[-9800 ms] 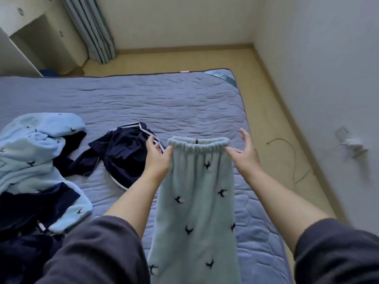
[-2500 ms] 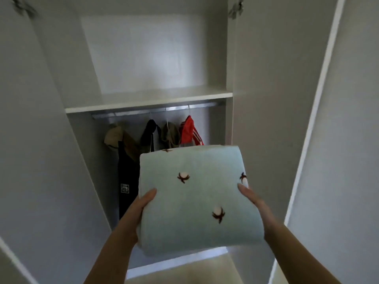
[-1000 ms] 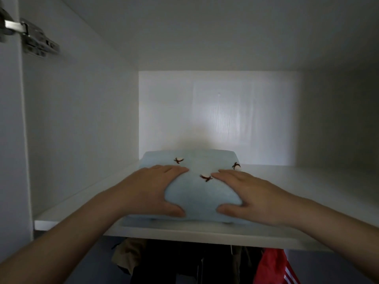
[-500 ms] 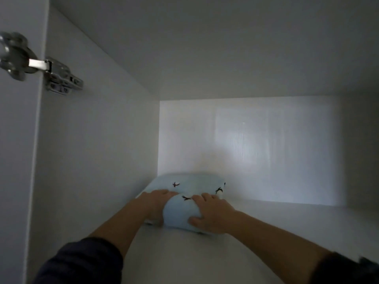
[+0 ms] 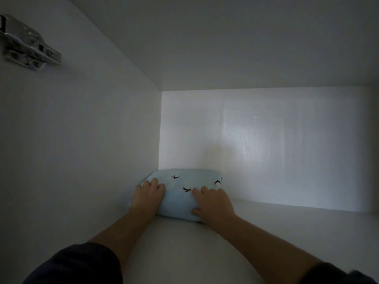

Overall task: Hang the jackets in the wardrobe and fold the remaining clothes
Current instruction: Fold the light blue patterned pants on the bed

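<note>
Pale-blue bird-print garment [image 5: 184, 199], gripped by left hand [image 5: 146, 198], right hand [image 5: 213, 203]

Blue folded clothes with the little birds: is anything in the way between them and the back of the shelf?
Nothing visible. The folded light-blue garment lies on the white shelf in its back left corner, seemingly against the back wall. The left hand and right hand hold it directly.

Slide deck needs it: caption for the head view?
Left hand and right hand hold a folded pale-blue bird-print garment at the back-left corner of the white wardrobe shelf.
</note>
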A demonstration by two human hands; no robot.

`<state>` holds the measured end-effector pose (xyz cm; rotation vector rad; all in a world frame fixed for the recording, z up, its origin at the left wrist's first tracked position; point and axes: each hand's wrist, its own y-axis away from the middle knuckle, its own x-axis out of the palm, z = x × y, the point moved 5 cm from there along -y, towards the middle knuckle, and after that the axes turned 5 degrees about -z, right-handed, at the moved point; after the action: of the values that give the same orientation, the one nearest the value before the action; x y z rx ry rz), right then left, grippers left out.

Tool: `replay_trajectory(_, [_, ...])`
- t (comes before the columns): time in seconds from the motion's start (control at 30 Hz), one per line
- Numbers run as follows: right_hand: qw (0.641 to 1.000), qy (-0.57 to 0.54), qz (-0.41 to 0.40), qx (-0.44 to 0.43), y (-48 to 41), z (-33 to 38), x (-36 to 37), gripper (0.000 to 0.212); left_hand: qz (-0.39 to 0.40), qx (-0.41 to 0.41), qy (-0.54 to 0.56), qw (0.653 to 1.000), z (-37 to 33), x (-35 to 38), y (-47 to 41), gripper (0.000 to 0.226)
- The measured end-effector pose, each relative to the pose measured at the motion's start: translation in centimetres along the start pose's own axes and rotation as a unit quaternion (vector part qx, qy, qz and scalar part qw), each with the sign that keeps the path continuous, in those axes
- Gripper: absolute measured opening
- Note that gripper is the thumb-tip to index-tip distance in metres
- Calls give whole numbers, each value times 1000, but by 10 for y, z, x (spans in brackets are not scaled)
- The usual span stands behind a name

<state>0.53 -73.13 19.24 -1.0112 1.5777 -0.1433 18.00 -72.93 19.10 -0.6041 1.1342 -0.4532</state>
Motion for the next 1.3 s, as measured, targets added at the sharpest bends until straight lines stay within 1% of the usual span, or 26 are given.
replay_trajectory(0.03, [1000,-22,8,2,0,0,1,45,-10,3,15,1000,1,-3,1,56])
replay_trajectory(0.1, [998,-56,13,6,0,1,2,44,51,-7,64,997,0,-10,7,49])
replay_trajectory(0.13, [998,-58,17,6,1,1,2,44,64,-17,64,996,2,-2,8,45])
replay_trajectory(0.2, [998,-57,16,8,2,1,2,42,87,-31,91,992,3,2,9,45])
replay_trajectory(0.27, [999,-46,8,9,4,1,3,38,76,-23,86,993,2,1,11,43])
replay_trajectory(0.33, [1000,-16,-8,-6,6,4,3,34,69,-14,50,996,2,-3,12,42])
replay_trajectory(0.37, [1000,6,-6,-14,6,4,3,35,65,-2,21,998,1,-4,12,46])
replay_trajectory(0.4, [999,22,-16,-16,6,4,2,37,59,16,3,998,-1,-1,12,56])
replay_trajectory(0.43, [999,21,-26,-32,6,4,4,41,65,38,8,997,-3,4,12,67])
replay_trajectory(0.47, [999,-8,-19,-46,7,5,6,46,80,54,23,995,-5,11,13,77])
replay_trajectory(0.53, [998,-36,33,-47,9,3,10,54,103,60,48,992,-8,19,15,82])
replay_trajectory(0.7, [996,-33,63,-54,28,3,0,61,58,56,50,995,-16,2,16,57])
replay_trajectory(0.77, [995,-22,77,-65,48,1,-13,60,60,51,59,995,-22,-16,19,47])
replay_trajectory(0.87, [997,-43,57,-37,91,-12,-55,55,57,54,116,990,-43,-61,25,36])
replay_trajectory(0.93, [997,-68,30,0,133,-24,-94,51,29,77,167,983,-66,-104,37,33])
replay_trajectory(0.97, [997,-79,14,19,160,-30,-115,49,2,93,201,975,-80,-129,48,35])
replay_trajectory(1.0, [996,-87,-7,37,191,-37,-136,47,-31,111,247,962,-94,-154,63,39])
replay_trajectory(1.03, [994,-91,-27,57,223,-43,-158,44,-68,127,304,942,-108,-179,83,44])
replay_trajectory(1.1, [986,-102,-62,117,294,-57,-197,42,-129,165,421,882,-139,-228,134,47])
replay_trajectory(1.13, [979,-108,-79,155,333,-64,-216,40,-139,187,472,850,-158,-252,163,42])
replay_trajectory(1.23, [953,-98,-113,263,455,-62,-269,31,-109,240,582,769,-227,-310,248,26])
replay_trajectory(1.3, [932,-66,-117,337,544,-46,-300,27,-71,275,645,709,-279,-345,316,26])
